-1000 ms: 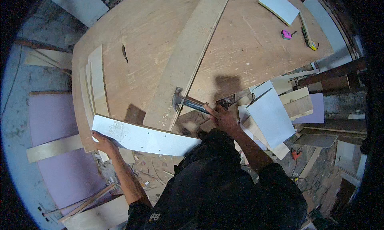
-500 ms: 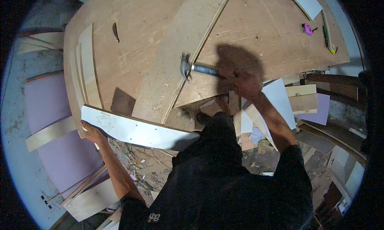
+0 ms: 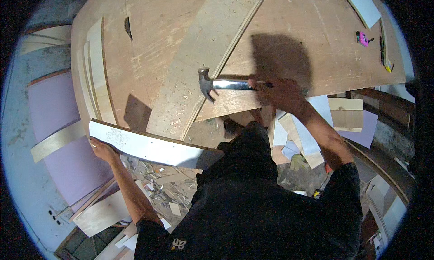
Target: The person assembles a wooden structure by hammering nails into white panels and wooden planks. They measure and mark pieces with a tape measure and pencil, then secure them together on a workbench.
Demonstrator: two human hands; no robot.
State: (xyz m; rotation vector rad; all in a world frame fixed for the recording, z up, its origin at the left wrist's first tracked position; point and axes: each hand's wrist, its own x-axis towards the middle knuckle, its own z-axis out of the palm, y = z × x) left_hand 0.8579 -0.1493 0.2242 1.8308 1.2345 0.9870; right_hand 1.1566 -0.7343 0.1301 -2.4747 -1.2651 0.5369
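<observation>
My right hand (image 3: 282, 93) is wrapped round the handle of a claw hammer (image 3: 228, 84). Its metal head hangs over a long plywood strip (image 3: 181, 79) that lies slanting across the table, and its claw points toward me. With my left hand (image 3: 104, 150) I grip the left end of a white-faced board (image 3: 144, 144). Small dark dots run along the board's white face. Its right end reaches my dark clothing, and its far edge lies by the table's near side. The fingers of my left hand are partly hidden behind the board.
The wooden table (image 3: 149, 47) spreads ahead, with narrow strips (image 3: 97, 70) along its left side and a dark curved blade (image 3: 128, 28). A pink tape measure (image 3: 362, 39) and a yellow-tipped tool (image 3: 388, 66) lie far right. Scraps (image 3: 167, 187) litter the floor; purple panels (image 3: 68, 169) stand left.
The hammer has turned in my right hand: its claw now faces me and the shiny side of its handle shows. The white board is still in my left hand, hardly shifted.
</observation>
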